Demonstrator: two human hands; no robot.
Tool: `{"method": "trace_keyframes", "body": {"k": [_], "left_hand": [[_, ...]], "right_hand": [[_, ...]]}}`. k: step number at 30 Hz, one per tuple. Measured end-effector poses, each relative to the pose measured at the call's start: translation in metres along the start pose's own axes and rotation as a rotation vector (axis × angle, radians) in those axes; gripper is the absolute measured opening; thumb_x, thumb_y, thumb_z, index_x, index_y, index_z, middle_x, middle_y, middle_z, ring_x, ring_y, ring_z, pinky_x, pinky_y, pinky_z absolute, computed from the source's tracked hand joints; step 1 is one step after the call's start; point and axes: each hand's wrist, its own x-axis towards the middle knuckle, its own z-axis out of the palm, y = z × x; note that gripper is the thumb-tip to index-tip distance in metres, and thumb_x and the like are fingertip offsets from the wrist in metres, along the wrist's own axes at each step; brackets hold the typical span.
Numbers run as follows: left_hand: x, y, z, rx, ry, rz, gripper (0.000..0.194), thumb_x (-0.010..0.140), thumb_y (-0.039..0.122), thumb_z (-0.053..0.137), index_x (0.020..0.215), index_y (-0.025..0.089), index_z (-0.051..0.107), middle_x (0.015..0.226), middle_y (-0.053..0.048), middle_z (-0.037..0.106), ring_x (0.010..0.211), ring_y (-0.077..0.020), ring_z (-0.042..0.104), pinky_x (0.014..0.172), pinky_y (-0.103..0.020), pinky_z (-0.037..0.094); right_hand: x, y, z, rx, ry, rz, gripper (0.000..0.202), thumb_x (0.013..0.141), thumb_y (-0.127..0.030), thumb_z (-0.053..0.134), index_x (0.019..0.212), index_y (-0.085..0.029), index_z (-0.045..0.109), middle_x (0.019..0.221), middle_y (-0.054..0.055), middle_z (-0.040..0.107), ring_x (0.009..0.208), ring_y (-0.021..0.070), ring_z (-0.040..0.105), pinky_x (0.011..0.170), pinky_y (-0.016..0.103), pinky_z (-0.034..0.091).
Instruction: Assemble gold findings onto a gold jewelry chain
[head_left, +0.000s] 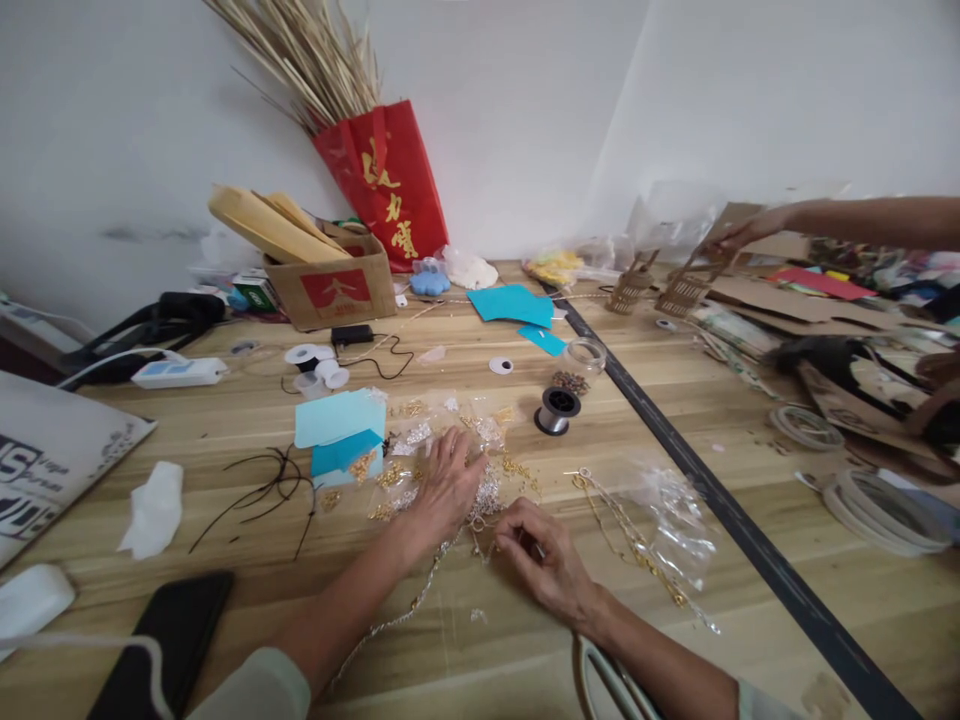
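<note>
My left hand reaches palm down over a spread of small silver beads and small plastic bags, its fingers stretched and slightly apart. To its right, my right hand is curled, thumb and fingertips together. Whatever lies in that pinch is too small to make out. A thin beaded chain runs from between my hands toward the lower left. Gold-coloured findings are scattered around the silver ones. Gold and silver chains and a clear plastic bag lie right of my right hand.
A wire spool and a glass jar stand beyond my hands. Blue cards, black cord and a phone lie leftward. Another person's hand holds a small woven basket at back right. Pliers handles show below.
</note>
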Motion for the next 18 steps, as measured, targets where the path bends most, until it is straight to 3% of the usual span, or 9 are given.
{"method": "trace_keyframes", "body": {"k": [18], "left_hand": [[0.012,-0.004,0.008,0.025,-0.011,0.055,0.027,0.088,0.014,0.045,0.111,0.017,0.058,0.122,-0.014,0.049,0.125,-0.0331,0.034,0.101,-0.050,0.034]], "right_hand": [[0.000,0.002,0.000,0.015,-0.029,0.029,0.011,0.085,-0.011,0.052,0.076,-0.017,0.055,0.070,0.001,0.052,0.062,0.0120,0.047,0.056,0.023,0.036]]}}
